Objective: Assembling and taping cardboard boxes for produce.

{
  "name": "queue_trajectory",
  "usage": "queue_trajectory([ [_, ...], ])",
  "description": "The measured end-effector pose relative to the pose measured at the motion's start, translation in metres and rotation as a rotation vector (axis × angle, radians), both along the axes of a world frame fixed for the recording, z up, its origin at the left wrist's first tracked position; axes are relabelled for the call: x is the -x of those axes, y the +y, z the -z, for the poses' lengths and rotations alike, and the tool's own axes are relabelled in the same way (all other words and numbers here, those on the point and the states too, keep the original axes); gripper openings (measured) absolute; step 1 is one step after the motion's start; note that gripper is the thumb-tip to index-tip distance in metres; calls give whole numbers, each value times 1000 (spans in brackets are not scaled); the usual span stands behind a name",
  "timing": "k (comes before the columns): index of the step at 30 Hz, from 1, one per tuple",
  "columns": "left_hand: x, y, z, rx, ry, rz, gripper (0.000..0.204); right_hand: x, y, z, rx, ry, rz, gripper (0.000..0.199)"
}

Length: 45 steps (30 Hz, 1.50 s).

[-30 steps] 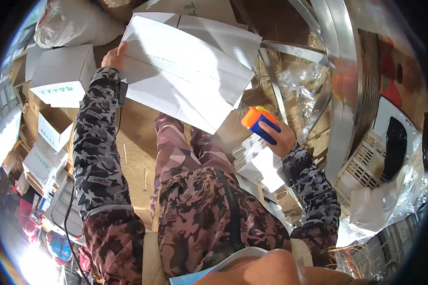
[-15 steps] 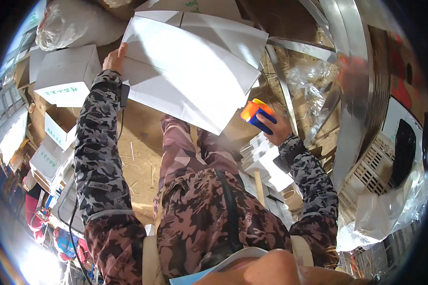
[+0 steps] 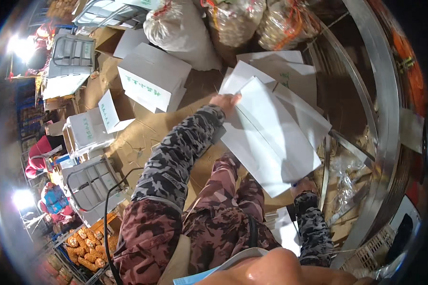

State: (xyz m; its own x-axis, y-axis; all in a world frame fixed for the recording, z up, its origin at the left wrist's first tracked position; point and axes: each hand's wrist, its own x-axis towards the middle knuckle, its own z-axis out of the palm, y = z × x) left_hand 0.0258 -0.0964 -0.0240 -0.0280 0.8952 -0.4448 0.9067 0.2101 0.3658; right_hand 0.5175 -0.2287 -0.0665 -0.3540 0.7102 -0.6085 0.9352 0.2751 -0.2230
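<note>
My left hand (image 3: 224,100) grips the upper left edge of a large flat white cardboard box (image 3: 271,137), unfolded and held tilted over my lap. My right hand (image 3: 303,184) is at the box's lower corner, mostly hidden under its edge, so I cannot tell what it holds. Both forearms wear camouflage sleeves. A second flat white carton (image 3: 290,71) lies just behind the held one.
Assembled white boxes (image 3: 150,80) (image 3: 88,128) stand on brown cardboard (image 3: 128,137) to the left. A white sack (image 3: 180,31) and netted bags (image 3: 233,19) lie beyond. Grey plastic crates (image 3: 92,187), corn cobs (image 3: 81,237) and people in red (image 3: 38,154) are at left. A curved metal rim (image 3: 385,118) runs along the right.
The view has swung left. The white box has come down over my right hand. The orange and blue tape dispenser that hand held earlier is out of sight.
</note>
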Motion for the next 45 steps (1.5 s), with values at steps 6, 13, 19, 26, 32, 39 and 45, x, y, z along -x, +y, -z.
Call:
queue_trajectory([
  [6,3,-10,-5,94,-322,-143,68,65,15,6,28,158,141,32],
  [13,139,-55,-83,167,-620,-348,55,191,3,-9,39,424,97,40],
  [19,347,-19,-410,-360,124,-411,51,415,53,-131,90,998,125,52],
  [26,286,-13,-294,-1173,543,306,69,473,95,-160,-197,1338,300,62],
  [32,202,-212,34,-456,13,100,85,242,30,-168,-394,1049,651,61],
  [39,36,-235,101,504,-180,19,73,-54,27,-336,-1230,-266,642,67],
  [45,-12,-180,174,268,-13,-125,79,-253,56,-304,-936,-527,746,60],
])
